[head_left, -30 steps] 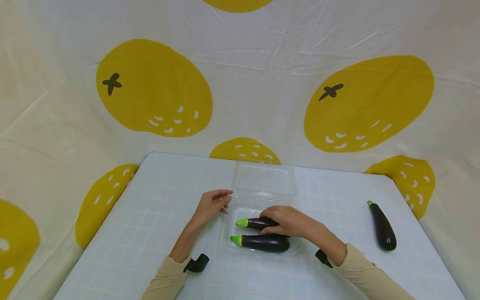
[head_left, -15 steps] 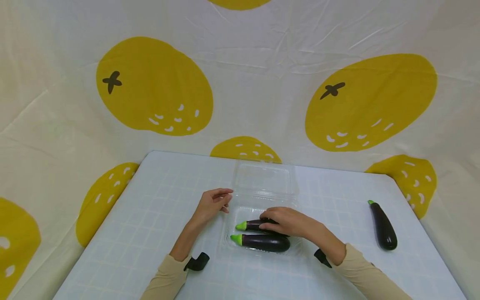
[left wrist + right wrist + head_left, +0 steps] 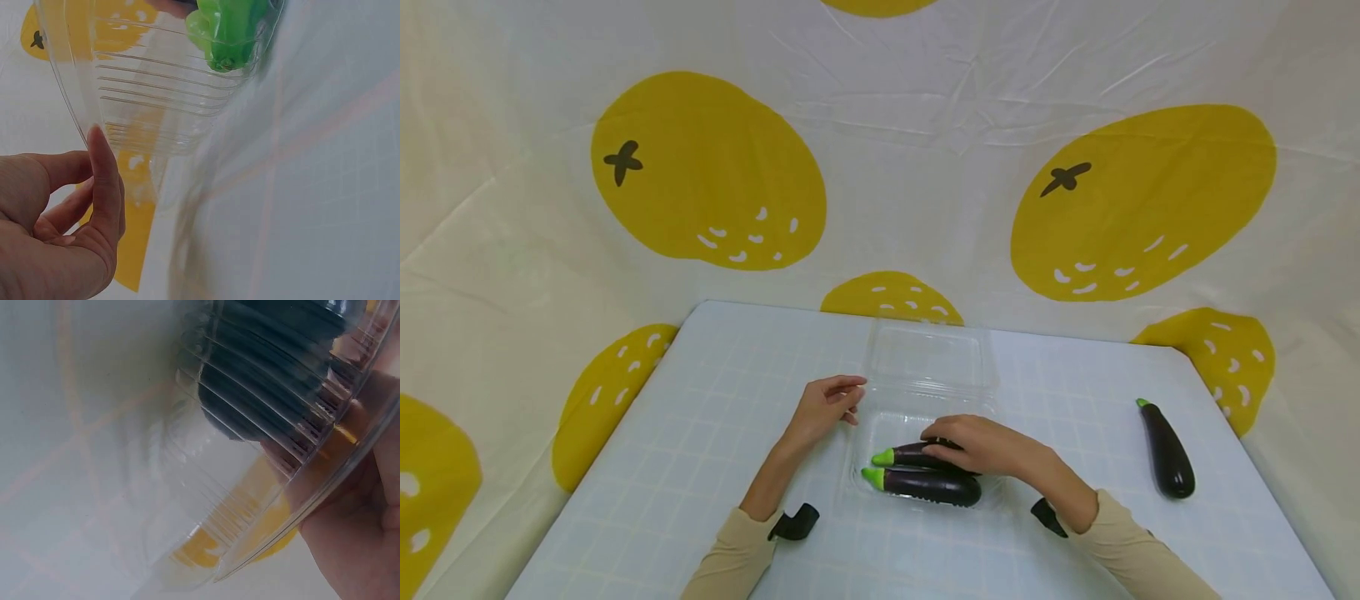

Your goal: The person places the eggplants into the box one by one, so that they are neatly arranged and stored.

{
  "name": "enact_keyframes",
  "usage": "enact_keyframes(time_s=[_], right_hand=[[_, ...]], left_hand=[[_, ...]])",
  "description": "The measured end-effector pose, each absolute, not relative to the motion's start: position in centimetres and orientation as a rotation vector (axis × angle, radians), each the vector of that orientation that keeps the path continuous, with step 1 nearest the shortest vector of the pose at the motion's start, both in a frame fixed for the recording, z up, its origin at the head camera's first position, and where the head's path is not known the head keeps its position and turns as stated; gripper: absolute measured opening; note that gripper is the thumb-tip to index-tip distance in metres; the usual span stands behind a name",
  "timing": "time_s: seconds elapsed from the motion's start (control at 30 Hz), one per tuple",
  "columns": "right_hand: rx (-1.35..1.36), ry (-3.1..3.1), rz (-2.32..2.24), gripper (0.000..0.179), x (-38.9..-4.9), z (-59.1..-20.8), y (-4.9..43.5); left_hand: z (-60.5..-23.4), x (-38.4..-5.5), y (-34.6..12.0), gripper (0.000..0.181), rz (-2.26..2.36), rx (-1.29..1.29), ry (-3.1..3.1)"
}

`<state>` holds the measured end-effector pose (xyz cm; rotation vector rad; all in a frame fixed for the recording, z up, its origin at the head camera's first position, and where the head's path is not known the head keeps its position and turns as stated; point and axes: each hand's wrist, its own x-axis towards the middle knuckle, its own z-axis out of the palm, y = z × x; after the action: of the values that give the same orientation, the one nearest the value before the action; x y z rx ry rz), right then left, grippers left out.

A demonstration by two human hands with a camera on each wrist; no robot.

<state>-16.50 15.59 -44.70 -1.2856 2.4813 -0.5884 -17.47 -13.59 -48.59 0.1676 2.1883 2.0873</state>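
Two dark eggplants with green stem ends lie side by side in a clear plastic clamshell container (image 3: 880,425), its lid folded back and away. My right hand (image 3: 988,446) reaches in from the right and grips the farther eggplant (image 3: 910,456), covering its thick end. The nearer eggplant (image 3: 928,486) rests along the container's front side, against the other. At the left rim, my left hand (image 3: 823,411) pinches the container's edge between thumb and finger, as the left wrist view shows. Through the ribbed wall, a green stem end (image 3: 228,34) shows there.
A third eggplant (image 3: 1167,450) lies on the right part of the table (image 3: 647,467), apart from the container. The open lid (image 3: 928,354) reaches near the table's back edge. Behind hangs a white cloth (image 3: 917,192) printed with yellow fruit.
The farther eggplant in the container has shifted slightly toward me, closer to the nearer one, with my right hand on it. My left hand stays at the rim.
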Motion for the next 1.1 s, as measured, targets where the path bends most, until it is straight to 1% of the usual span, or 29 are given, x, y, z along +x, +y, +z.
enact_keyframes(time_s=[0.23, 0.7, 1.1], right_hand=[[-1.284, 2.489, -0.623, 0.022, -16.3, -44.7, 15.4], [-1.25, 2.533, -0.621, 0.025, -15.7, -44.9, 14.9], [-1.213, 2.594, -0.627, 0.031, -15.3, -44.8, 15.9]], left_hand=[[-48.6, -17.5, -13.5, 0.032, 2.103, 0.14, 2.164], [-48.5, -17.5, -13.5, 0.032, 2.081, 0.118, 2.195], [-48.5, -17.3, -13.4, 0.031, 2.079, 0.13, 2.206]])
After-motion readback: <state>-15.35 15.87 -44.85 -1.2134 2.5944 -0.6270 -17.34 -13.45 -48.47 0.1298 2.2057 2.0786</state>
